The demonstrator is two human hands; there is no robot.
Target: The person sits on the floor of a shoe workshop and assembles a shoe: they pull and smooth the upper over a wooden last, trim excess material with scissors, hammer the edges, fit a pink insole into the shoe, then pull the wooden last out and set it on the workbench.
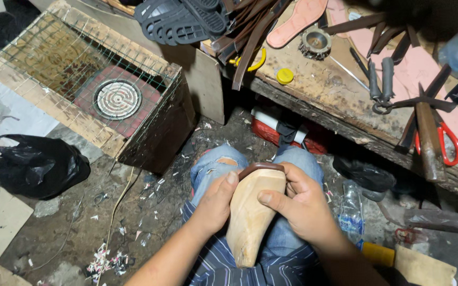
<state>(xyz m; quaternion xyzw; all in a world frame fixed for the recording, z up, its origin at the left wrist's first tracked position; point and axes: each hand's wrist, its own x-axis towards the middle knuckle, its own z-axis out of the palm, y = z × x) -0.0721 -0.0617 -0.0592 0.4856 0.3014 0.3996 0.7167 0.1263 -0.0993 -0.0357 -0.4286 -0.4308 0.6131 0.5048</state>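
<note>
A pale wooden shoe last point(250, 217) stands upright on my lap, over blue jeans. Both hands grip it. My left hand point(216, 204) clasps its left side, thumb pressed near the top. Wrapped around its right side is my right hand point(300, 204), thumb across the front. A brown leather strip point(261, 167) curves over the top of the last, under my fingertips.
A wire-meshed wooden box point(149, 66) holding a round heater coil point(117, 99) stands at the left. A worn workbench point(340, 100) at the right carries red-handled scissors point(449, 143), pliers, leather strips, pink insoles and black soles point(181, 21). Black bag point(38, 167), plastic bottle point(352, 212) and scraps lie on the floor.
</note>
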